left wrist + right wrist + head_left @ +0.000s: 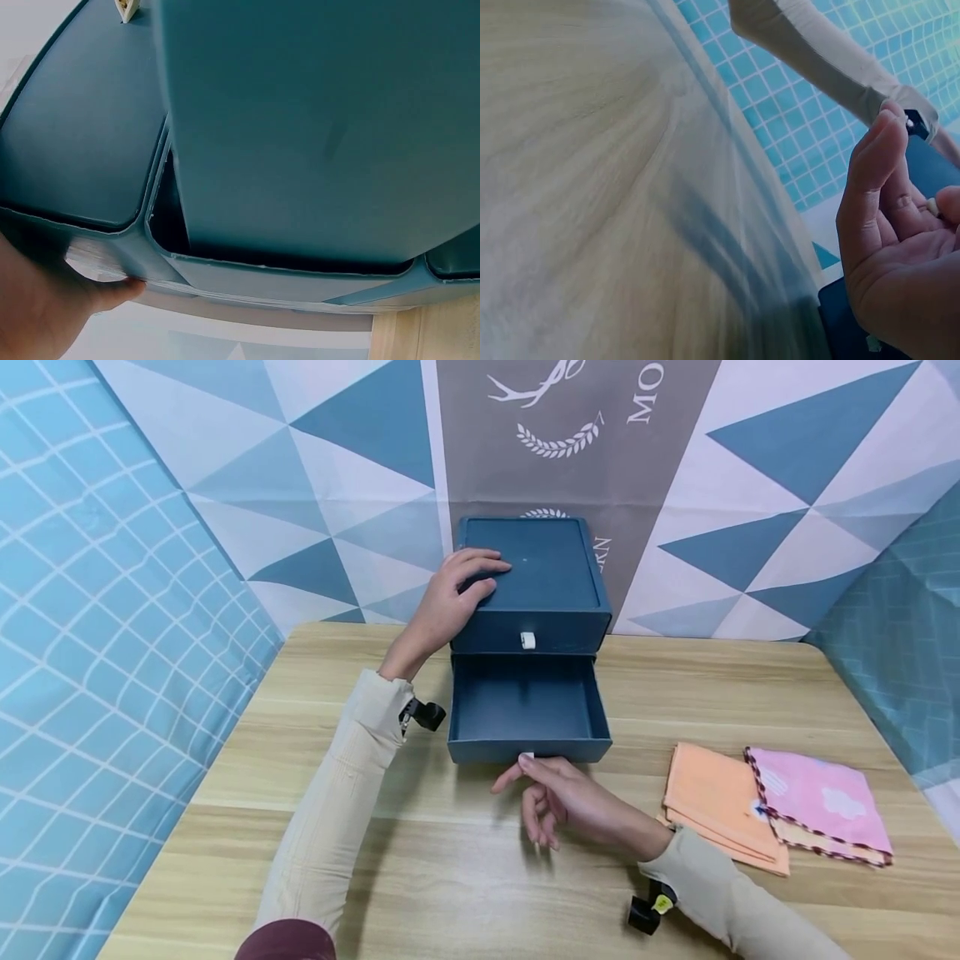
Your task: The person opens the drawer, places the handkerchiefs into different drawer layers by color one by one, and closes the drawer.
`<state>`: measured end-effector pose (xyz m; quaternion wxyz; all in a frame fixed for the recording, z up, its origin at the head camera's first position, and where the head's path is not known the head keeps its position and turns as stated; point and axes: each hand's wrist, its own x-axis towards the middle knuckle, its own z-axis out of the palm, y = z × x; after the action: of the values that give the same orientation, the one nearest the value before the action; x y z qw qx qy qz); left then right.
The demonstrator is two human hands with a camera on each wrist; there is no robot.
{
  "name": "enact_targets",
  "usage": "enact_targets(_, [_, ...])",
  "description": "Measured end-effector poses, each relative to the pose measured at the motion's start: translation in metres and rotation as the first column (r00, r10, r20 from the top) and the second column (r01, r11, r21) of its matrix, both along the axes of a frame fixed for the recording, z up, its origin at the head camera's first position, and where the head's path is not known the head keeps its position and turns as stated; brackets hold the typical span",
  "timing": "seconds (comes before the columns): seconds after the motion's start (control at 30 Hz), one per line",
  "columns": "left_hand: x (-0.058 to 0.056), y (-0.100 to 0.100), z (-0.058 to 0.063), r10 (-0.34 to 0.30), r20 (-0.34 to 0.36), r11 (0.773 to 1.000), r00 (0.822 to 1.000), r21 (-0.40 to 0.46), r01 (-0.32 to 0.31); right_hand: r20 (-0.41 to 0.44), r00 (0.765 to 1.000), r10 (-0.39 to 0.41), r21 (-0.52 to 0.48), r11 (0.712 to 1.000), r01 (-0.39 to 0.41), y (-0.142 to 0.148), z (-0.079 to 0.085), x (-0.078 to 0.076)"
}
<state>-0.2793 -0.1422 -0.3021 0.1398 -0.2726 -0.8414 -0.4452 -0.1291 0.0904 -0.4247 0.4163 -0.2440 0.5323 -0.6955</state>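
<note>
A dark blue drawer box stands at the back of the table. Its upper drawer, with a white pull tab, is closed. Below that, a drawer is pulled out, and nothing shows inside it. My left hand rests on the box's top left edge, fingers over the lid and thumb beside them. At the front of the extended drawer my right hand pinches its small white tab between thumb and index finger; the other fingers curl loosely beneath. In the left wrist view the drawer's side wall fills much of the picture.
To the right on the wooden table lie a folded orange cloth and a pink patterned cloth with a dark edging, overlapping. A patterned backdrop rises behind the box. Another drawer front shows under the extended one.
</note>
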Motion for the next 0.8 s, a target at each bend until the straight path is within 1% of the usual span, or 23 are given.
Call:
enact_targets(0.07, [0.000,0.000,0.000,0.000,-0.001,1.000,1.000,-0.001,0.000,-0.010,1.000,-0.001,0.010,1.000,0.001,0.000,0.001,0.001])
enact_targets(0.3, [0.000,0.001,-0.001,0.001,0.006,1.000,1.000,0.003,-0.001,0.001,1.000,-0.010,0.086,0.996,0.010,0.001,0.001,0.005])
enact_targets(0.37, [0.000,0.001,-0.001,0.000,0.006,1.000,1.000,0.007,0.000,-0.016,1.000,-0.010,0.100,0.995,0.012,0.006,0.001,0.004])
enact_targets(0.47, [0.000,0.001,0.000,-0.004,0.005,1.000,1.000,0.007,0.004,-0.085,0.996,-0.020,0.110,0.993,0.030,0.020,0.003,0.004])
enact_targets(0.57, [0.000,0.001,-0.001,-0.007,-0.002,1.000,1.000,0.008,0.007,-0.176,0.984,-0.035,0.111,0.992,0.056,0.040,0.006,0.003])
enact_targets(0.7, [0.000,0.000,0.000,-0.005,-0.004,1.000,1.000,0.009,0.005,-0.252,0.967,-0.036,0.151,0.986,0.076,0.070,0.015,0.003])
enact_targets(0.8, [0.000,-0.001,0.000,-0.005,-0.003,1.000,1.000,0.009,0.005,-0.301,0.952,-0.057,0.202,0.972,0.122,0.093,0.026,0.005])
